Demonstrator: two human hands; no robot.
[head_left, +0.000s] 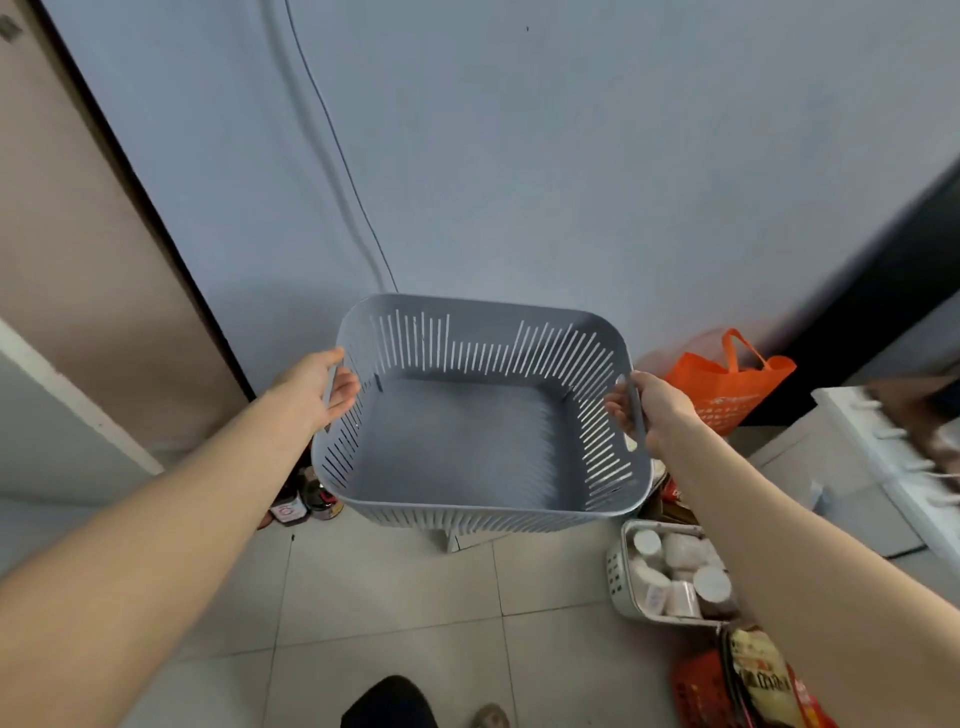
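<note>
Grey slotted basket held up by both handles

The left hand (322, 387) grips the handle on one side wall of the basket (457, 441) and the right hand (652, 410) grips the handle on the opposite wall, fingers (615, 408) curled through the slot. The basket hangs above the tiled floor (389, 597), its inside bare. Behind it stands a pale wall (571, 156) with a dark cable (337, 140) running down towards its far rim. Two dark bottles (306, 506) stand under its left corner. An orange bag (727, 384) sits just beyond its right side, and a white tray of jars (621, 571) lies below its right corner.
</note>
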